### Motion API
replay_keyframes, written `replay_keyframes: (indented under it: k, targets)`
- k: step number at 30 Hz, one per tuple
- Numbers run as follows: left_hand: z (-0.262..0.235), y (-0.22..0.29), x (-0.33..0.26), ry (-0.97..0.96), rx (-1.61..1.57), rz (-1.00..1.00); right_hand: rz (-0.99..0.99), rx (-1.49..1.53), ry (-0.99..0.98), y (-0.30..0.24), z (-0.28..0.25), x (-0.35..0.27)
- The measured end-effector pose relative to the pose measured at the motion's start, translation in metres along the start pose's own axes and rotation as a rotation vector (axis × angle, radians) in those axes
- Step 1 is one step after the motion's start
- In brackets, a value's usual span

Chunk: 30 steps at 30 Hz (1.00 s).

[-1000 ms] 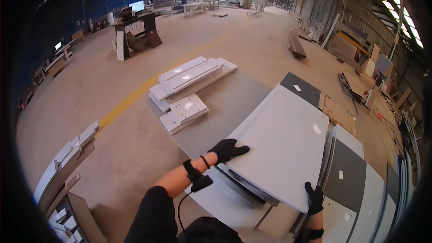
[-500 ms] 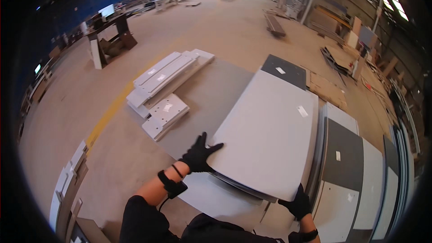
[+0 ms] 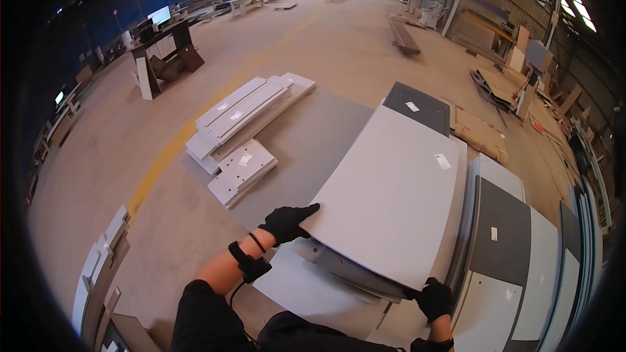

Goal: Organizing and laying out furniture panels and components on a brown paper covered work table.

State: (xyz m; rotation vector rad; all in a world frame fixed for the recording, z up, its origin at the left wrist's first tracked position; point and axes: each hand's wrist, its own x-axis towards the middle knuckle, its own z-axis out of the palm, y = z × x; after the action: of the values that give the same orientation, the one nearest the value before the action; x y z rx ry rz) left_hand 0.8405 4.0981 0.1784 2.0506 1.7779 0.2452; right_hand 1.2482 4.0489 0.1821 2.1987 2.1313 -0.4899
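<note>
A large white panel (image 3: 391, 189) lies on top of a stack in front of me, a small label near its far right corner. My left hand (image 3: 288, 223), in a black glove, grips its near left corner, the fingers pointing right along the edge. At the near right corner my right hand (image 3: 433, 298), gloved too, holds the edge. A gap shows under the panel's near edge. Below it a grey panel (image 3: 355, 272) with small holes is visible. My fingers beneath the top panel are hidden.
Left of the stack lie narrow white boards (image 3: 242, 114) and shorter drilled pieces (image 3: 242, 168). A dark grey panel (image 3: 417, 105) sits at the stack's far end. More grey and white panels (image 3: 499, 231) stand close on the right. A desk with a monitor (image 3: 158, 15) is further off.
The panel's near edge has risen slightly, uncovering more of the drilled panel below. My left hand's spread fingers have closed onto the corner. The view has shifted a little.
</note>
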Motion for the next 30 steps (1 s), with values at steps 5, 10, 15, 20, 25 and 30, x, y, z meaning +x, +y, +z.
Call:
replay_keyframes:
  k: [5, 10, 15, 20, 25, 30]
  targets:
    - [0.003, -0.016, 0.008, 0.03, 0.105, -0.025, -0.068, 0.053, 0.198, 0.004, 0.015, 0.02]
    - [-0.009, -0.027, 0.024, -0.05, 0.085, 0.106, -0.009, -0.007, 0.156, 0.017, 0.022, 0.034]
    - [0.0, -0.056, 0.036, 0.047, -0.341, 0.353, 0.002, -0.007, 0.116, -0.004, 0.004, 0.029]
    - [0.064, -0.067, 0.105, -0.39, -1.607, -0.042, 0.323, 0.511, 0.115, 0.037, 0.036, 0.066]
    - [0.013, -0.041, 0.104, -0.271, -1.334, -0.142, 0.505, 0.705, 0.317, 0.032, 0.053, 0.078]
    - [0.02, -0.037, 0.131, -0.324, -1.537, -0.279, 0.502, 1.028, 0.226, -0.007, 0.034, 0.094]
